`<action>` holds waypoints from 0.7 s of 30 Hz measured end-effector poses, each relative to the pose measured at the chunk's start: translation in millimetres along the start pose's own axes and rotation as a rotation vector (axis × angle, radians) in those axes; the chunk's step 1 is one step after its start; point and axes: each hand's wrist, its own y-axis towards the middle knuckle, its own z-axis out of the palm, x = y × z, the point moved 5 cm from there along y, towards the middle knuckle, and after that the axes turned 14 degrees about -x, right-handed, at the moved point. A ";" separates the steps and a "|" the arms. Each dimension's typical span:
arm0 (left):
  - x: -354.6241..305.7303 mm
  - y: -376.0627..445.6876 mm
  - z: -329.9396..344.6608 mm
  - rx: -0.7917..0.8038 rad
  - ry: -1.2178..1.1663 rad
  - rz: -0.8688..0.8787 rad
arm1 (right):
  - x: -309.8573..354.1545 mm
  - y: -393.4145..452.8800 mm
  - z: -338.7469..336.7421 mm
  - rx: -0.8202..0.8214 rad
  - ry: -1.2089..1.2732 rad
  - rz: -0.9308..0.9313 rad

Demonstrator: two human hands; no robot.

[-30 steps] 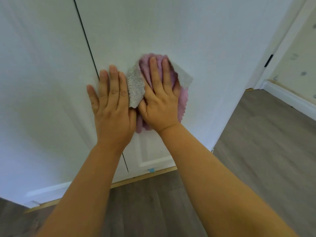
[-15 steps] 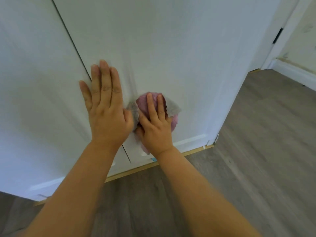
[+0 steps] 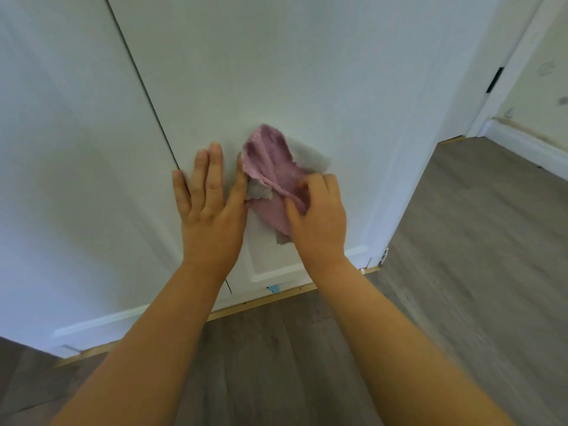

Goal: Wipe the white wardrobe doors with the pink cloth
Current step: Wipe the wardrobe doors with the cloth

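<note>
Gripping the nubby pink cloth (image 3: 276, 176), right hand (image 3: 319, 216) curls.

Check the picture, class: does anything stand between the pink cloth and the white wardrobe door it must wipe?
Nothing visible does. The right hand grips the pink cloth and holds it against the right wardrobe door. The left hand lies flat beside the cloth, its forefinger at the cloth's edge, not under it.

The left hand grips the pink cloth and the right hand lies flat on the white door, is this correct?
No, the hands are swapped. In the head view the right hand grips the pink cloth, and the left hand lies flat on the white door.
</note>
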 end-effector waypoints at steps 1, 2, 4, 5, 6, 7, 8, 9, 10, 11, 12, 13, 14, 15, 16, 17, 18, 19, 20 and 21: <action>-1.2 -0.6 0.9 0.002 0.012 0.001 | -15.0 -4.6 1.9 0.062 0.027 0.236; -2.6 -0.9 1.1 0.005 0.021 -0.003 | -28.3 -10.3 4.5 0.122 0.053 0.480; -6.3 -1.0 0.7 0.009 0.021 -0.026 | -40.4 -24.8 12.0 0.235 0.187 0.982; -8.7 -0.7 -0.3 0.012 0.012 -0.040 | -39.0 -28.7 17.7 0.256 0.335 1.175; -10.7 -0.8 -1.4 0.014 0.005 -0.049 | -33.4 -28.1 22.8 0.229 0.486 1.279; -11.7 0.1 -2.9 0.017 0.000 -0.052 | -24.7 -23.9 26.2 0.175 0.588 1.313; -11.8 0.2 -3.6 0.024 -0.006 -0.052 | -13.2 -17.9 26.8 0.126 0.628 1.294; -10.9 0.0 -3.6 0.034 -0.012 -0.048 | 0.5 -12.4 25.6 0.092 0.603 1.218; -9.6 -0.8 -3.9 0.043 -0.016 -0.038 | 15.8 -8.2 22.9 0.069 0.541 1.094; -8.9 -1.4 -4.7 0.048 -0.019 -0.023 | 34.0 -4.9 19.0 0.051 0.477 0.942; -9.3 -1.5 -6.0 0.047 -0.031 -0.008 | 51.9 -4.1 16.5 0.031 0.444 0.785; -10.0 -0.5 -7.8 0.043 -0.059 0.003 | 68.7 -4.5 15.9 0.020 0.422 0.631; -10.0 0.7 -9.7 0.043 -0.104 0.004 | 79.4 -7.1 18.8 0.016 0.378 0.489; -8.9 2.4 -11.9 0.038 -0.156 -0.001 | 86.1 -10.2 22.9 0.001 0.327 0.363; -6.0 4.6 -14.3 0.020 -0.198 0.003 | 85.7 -12.9 31.0 -0.013 0.270 0.260; -2.3 6.5 -18.4 -0.005 -0.224 0.010 | 80.1 -14.8 38.8 -0.010 0.202 0.188; 3.5 8.4 -21.4 -0.039 -0.229 0.021 | 72.3 -14.5 45.9 -0.005 0.133 0.141; 9.5 8.9 -24.2 -0.060 -0.219 0.021 | 59.9 -15.4 52.3 -0.009 0.070 0.102; 15.3 9.3 -26.3 -0.061 -0.202 0.002 | 46.2 -16.2 55.6 -0.030 0.025 0.073; 19.1 9.5 -27.4 -0.039 -0.182 -0.019 | 31.6 -16.2 54.1 -0.064 0.011 0.083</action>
